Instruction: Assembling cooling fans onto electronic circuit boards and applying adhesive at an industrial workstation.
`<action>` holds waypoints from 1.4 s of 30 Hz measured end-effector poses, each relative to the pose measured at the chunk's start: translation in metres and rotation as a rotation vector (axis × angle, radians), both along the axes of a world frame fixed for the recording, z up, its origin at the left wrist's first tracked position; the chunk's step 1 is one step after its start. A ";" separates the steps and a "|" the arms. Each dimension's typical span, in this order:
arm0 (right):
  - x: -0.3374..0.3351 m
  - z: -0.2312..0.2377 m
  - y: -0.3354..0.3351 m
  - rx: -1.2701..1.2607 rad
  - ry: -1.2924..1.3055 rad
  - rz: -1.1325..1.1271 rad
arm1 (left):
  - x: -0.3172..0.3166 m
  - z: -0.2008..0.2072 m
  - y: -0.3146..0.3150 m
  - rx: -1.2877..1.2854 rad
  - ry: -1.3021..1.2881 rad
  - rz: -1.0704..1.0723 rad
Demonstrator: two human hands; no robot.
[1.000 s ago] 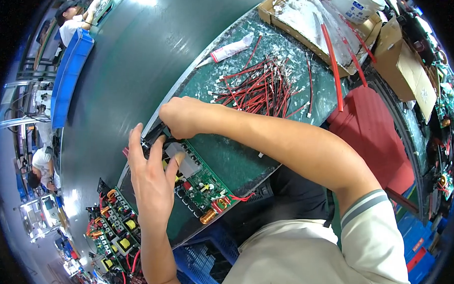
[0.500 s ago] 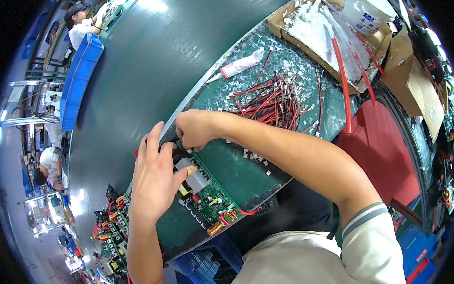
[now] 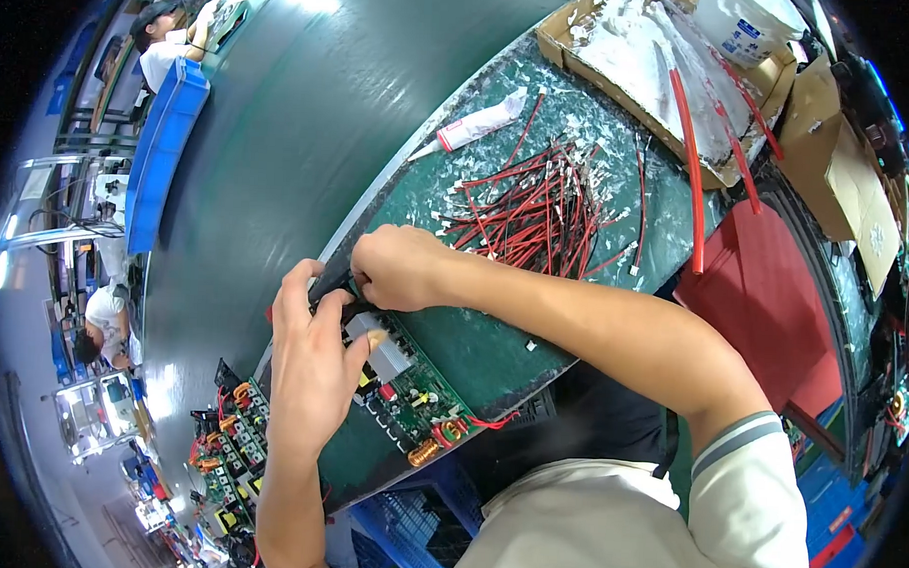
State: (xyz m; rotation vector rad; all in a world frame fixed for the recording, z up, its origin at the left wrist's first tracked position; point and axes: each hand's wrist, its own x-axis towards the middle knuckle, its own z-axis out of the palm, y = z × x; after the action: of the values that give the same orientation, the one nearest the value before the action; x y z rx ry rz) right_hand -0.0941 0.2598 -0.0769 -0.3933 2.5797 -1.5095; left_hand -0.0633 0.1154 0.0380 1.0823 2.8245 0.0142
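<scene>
A green circuit board (image 3: 426,388) with a grey heat sink (image 3: 390,362), copper coils and red wires lies in front of me near the bench edge. My left hand (image 3: 317,354) spans its far left part, fingers bent round the board's end and thumb over the heat sink; the thumb tip is yellowish. At that same end, my right hand (image 3: 400,267) is closed in a fist, knuckles up, beside a dark part (image 3: 326,292). What its fingertips pinch is hidden beneath the hand.
Red and black wires (image 3: 542,212) lie heaped beyond my right forearm, near a white tube (image 3: 480,123). A cardboard tray (image 3: 641,95) with white paste stands at the far right. More circuit boards (image 3: 234,447) sit at left. Two people work beyond a blue bin (image 3: 167,154).
My left fingers have bent further down at the board's end. My right hand has turned slightly, and its forearm has shifted nearer, covering most of the small white pieces on the bench.
</scene>
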 end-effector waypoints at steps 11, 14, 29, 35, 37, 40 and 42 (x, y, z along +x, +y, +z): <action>0.003 0.004 -0.002 0.026 -0.012 -0.026 | 0.006 -0.004 -0.004 0.042 0.038 0.027; 0.001 0.005 -0.003 0.028 -0.041 -0.045 | 0.005 -0.003 -0.005 0.029 0.043 0.025; -0.007 0.019 -0.008 0.146 -0.118 -0.011 | 0.002 -0.001 -0.005 0.022 -0.005 0.047; -0.003 0.015 -0.003 0.131 -0.117 0.006 | 0.004 -0.006 -0.005 0.019 0.014 0.029; -0.003 0.016 -0.002 0.138 -0.116 0.011 | 0.004 -0.006 -0.006 0.019 0.028 0.028; -0.005 0.020 -0.003 0.151 -0.093 0.032 | 0.002 -0.003 -0.010 0.029 0.051 0.009; -0.006 0.021 -0.002 0.156 -0.081 0.041 | 0.000 -0.002 -0.008 0.034 0.040 0.004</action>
State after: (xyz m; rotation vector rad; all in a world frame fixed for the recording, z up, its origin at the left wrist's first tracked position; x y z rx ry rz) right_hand -0.1003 0.2580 -0.0560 -0.3567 2.5865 -1.2727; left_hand -0.0637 0.1074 0.0355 1.0968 2.8721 0.0410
